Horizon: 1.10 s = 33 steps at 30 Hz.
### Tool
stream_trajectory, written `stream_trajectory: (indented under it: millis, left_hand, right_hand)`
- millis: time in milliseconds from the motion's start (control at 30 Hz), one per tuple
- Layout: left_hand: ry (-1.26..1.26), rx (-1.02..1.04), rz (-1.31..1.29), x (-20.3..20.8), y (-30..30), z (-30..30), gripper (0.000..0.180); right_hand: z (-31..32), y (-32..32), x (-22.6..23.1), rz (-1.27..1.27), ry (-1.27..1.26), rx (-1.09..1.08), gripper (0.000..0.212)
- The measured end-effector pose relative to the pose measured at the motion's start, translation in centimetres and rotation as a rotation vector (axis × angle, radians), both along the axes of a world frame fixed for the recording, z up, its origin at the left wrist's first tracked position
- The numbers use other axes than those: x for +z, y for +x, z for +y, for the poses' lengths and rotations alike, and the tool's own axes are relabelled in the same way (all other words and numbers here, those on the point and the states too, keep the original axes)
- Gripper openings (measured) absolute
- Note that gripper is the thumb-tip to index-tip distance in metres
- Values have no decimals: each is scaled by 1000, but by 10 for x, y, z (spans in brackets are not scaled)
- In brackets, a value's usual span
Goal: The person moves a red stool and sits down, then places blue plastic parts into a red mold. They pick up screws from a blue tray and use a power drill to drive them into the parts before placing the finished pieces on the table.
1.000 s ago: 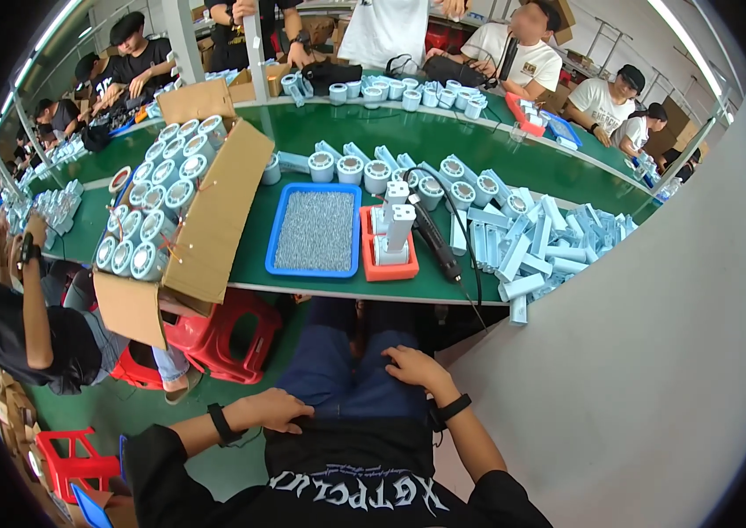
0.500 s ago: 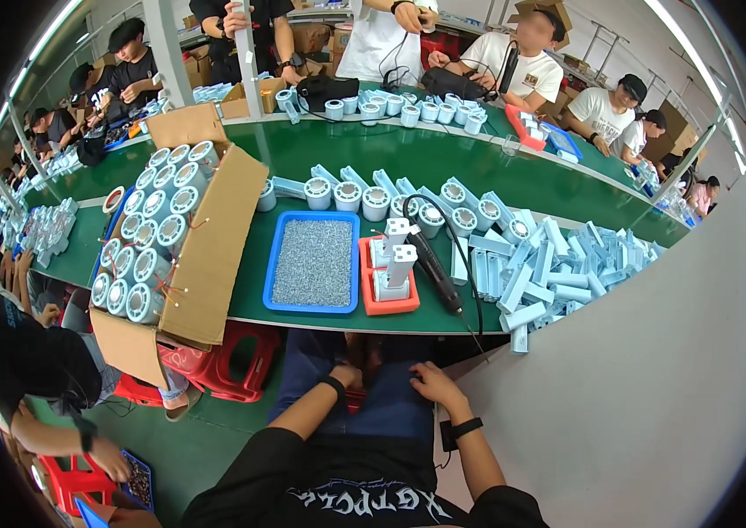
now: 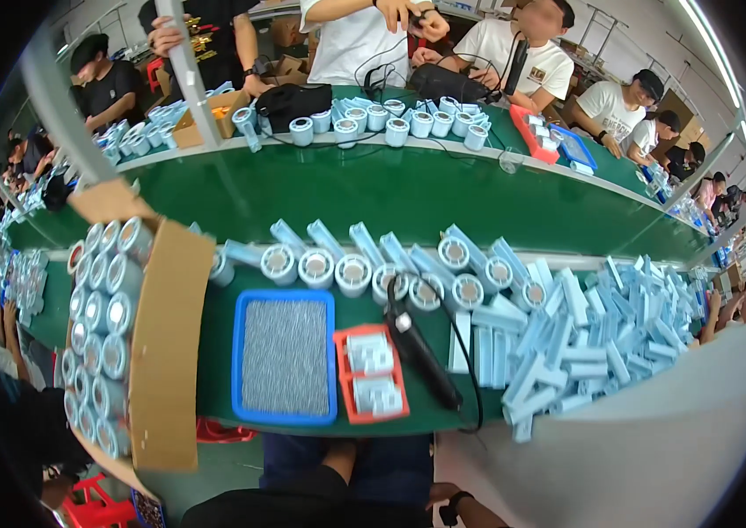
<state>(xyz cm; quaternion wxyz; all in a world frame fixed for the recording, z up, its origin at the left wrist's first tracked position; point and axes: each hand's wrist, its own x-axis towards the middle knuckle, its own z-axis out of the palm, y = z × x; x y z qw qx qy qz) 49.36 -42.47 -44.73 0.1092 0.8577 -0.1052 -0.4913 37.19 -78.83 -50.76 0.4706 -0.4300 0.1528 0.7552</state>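
My left hand (image 3: 342, 458) rests low over my lap, its fingers hidden behind my arm and clothing. Beside my right thigh is my right hand (image 3: 443, 495), mostly cut off from sight, with a dark band at the wrist. Neither hand touches anything on the bench. Closest to them at the bench edge are a blue tray (image 3: 239, 352) full of small metal screws or pins and an orange-red fixture (image 3: 370, 374) carrying two pale-blue parts (image 3: 371, 353). A black electric screwdriver (image 3: 423, 356) with a cable lies to the fixture's right.
A cardboard box (image 3: 166, 352) of round pale-blue housings (image 3: 117, 312) stands at left. Behind the tray runs a row of handled round housings (image 3: 316, 267). Loose pale-blue handle shells (image 3: 584, 343) are heaped at right. Co-workers stand or sit beyond the green bench (image 3: 346, 194).
My view has tilted up and moved nearer the bench, so my hands now sit at the lower edge, more hidden. Bench items appear lower and larger; the fixture is seen more from above.
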Motion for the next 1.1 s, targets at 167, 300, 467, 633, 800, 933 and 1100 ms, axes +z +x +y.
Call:
stream_trajectory:
  millis: [167,300,467,633,800,933,1100]
  left_hand:
    - [-26,-12,86,20,14,25,44]
    - [-58,-7,126,40,28,38,44]
    - [-67,7,106,35,40,56,45]
    - [-70,-39,64,38,56,62,46]
    - [-104,-85,84,94,60,56,47]
    - [-240,-222,28,219,17,17,48]
    - [-1226,94,-260,416,-24,59,37]
  right_hand:
    - [54,38,59,-119,-241,-4,23]
    - [83,73,97,-246,-310,-4,24]
    - [94,131,96,-550,-359,65,26]
    - [79,162,144,-997,-429,176,28]
    - [96,177,255,-1422,-370,264,31]
    - [138,150,342,-1432,-108,374,33]
    - [212,116,442,-1249,394,395,46]
